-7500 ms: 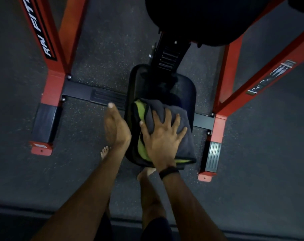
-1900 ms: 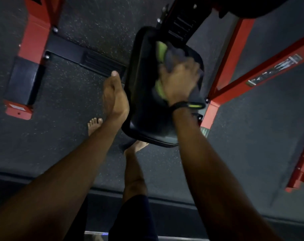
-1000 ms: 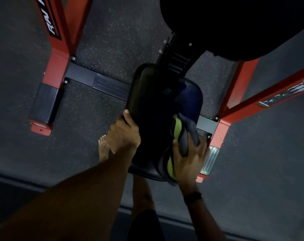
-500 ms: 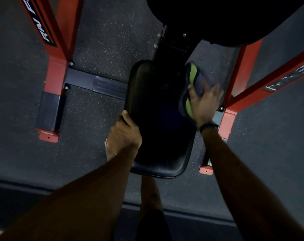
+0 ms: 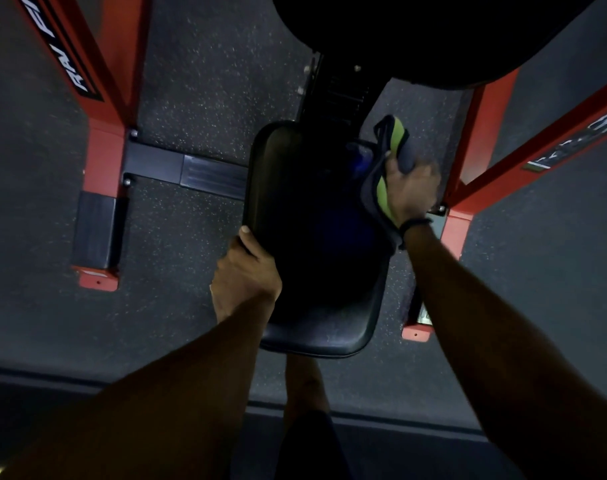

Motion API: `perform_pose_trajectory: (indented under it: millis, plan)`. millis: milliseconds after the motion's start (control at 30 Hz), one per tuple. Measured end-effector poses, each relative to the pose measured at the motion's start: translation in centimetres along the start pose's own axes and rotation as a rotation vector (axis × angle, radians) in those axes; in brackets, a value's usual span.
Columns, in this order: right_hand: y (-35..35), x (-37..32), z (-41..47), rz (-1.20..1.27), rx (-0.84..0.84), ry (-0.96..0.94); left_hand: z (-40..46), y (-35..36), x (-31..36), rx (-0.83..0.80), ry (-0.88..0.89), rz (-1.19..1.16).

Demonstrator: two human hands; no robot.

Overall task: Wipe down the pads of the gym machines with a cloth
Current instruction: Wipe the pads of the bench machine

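1. Since half a second ago, the cloth [image 5: 387, 174] has hardly moved: it sits at the same far right edge of the seat pad [image 5: 316, 237], at about 2 o'clock. A second ago it was lower, near 5 o'clock.
2. The right hand [image 5: 413, 192] has its fingers curled round the cloth, which is bunched up, grey with green showing. Part of it sticks up past the fingers.
3. The cloth touches the right side of the pad. It is not on the flat top.
4. The left hand [image 5: 245, 271] grips the left edge of the pad at about 8 o'clock, thumb on top. I think it keeps the pad from wobbling.
5. The step looks like wiping the pad's right side and far corner.
6. Next, I think the cloth should go round the far end, by the black post [image 5: 336, 91] at 12 o'clock. The space there looks tight, so small rubs would fit best.
7. A big back pad [image 5: 433, 36] hangs dark at the top. It will need wiping too.
8. Red frame [image 5: 104, 109] bars stand on the grey floor [image 5: 191, 81] at both sides.
9. One bare leg [image 5: 305, 382] shows under the pad at 6 o'clock.
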State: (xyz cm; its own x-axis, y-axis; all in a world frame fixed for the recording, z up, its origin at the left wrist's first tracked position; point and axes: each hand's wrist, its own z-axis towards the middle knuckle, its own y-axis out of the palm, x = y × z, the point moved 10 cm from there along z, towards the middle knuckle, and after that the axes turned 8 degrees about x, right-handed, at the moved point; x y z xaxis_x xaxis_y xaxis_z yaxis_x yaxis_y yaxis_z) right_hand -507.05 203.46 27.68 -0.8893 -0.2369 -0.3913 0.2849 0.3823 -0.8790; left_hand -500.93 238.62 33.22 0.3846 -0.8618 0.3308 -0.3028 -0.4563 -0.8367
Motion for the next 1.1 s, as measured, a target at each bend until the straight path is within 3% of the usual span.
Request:
perform_pose_trajectory:
  millis: [133, 300, 633, 767, 900, 1000, 1100]
  plan:
    - [0.7, 1.0, 1.5, 0.145, -0.020, 0.135, 0.2, 0.1, -0.3, 0.002, 0.026, 0.016]
    - [0.2, 1.7, 0.2, 0.166, 0.029, 0.149, 0.3, 0.1, -0.2, 0.030, 0.027, 0.012]
    - [-3.3, 5.3, -11.6, 0.229, 0.153, 0.049, 0.5, 0.3, -0.4, 0.060, 0.026, 0.013]
    - [-5.8, 5.6, -20.8, 0.100, 0.226, -0.059, 0.8, 0.8, -1.4, -0.022, -0.022, -0.064]
    - [-4.8, -0.5, -29.7, -0.116, 0.216, -0.358, 1.8, 1.8, -4.6, -0.167, -0.262, -0.411]
    - [-1.2, -7.8, -30.7, -0.255, 0.108, -0.602, 4.8, 0.3, -7.9, -0.129, -0.384, -0.499]
    - [1.9, -13.0, -26.8, -0.342, 0.126, -0.681, 8.3, -1.5, -10.9, -0.085, -0.424, -0.576]
